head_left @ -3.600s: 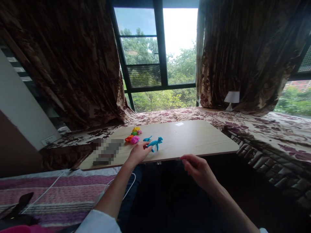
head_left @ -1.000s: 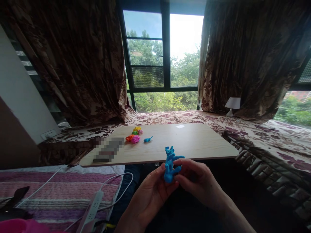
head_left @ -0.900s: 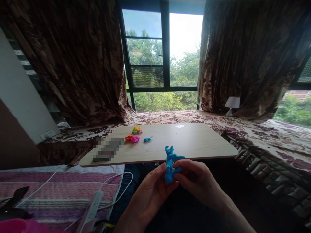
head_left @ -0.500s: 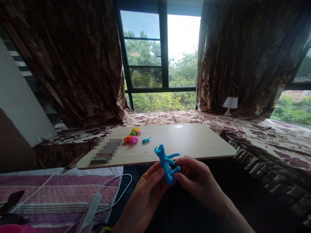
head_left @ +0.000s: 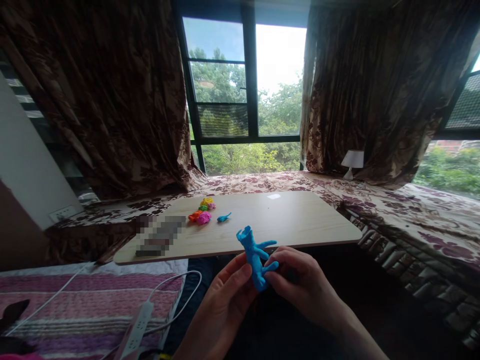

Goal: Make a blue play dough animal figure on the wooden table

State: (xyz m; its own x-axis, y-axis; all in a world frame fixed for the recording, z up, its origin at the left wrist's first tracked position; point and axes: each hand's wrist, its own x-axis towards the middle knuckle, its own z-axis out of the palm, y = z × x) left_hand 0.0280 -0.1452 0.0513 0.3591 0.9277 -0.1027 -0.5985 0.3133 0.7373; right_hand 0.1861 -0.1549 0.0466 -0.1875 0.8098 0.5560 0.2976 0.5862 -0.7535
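Blue clay animal (head_left: 254, 257) is showing formed limbs (head_left: 268, 244); your left hand (head_left: 230, 292) is gripping its body, right hand (head_left: 302, 280) pinching one limb; tapered blue piece (head_left: 223, 218) is lying separate.

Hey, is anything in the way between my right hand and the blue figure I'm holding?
Nothing visible. Your right hand is right at one lower limb of the blue figure, thumb and fingers about it, and your left hand holds the body from the other side.

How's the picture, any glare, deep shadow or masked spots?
Head view: the right window pane glares white up top; head view: the curtains sink into shadow; head view: a pixelated patch hides part of the table; head view: the blue figure looks fairly clear.
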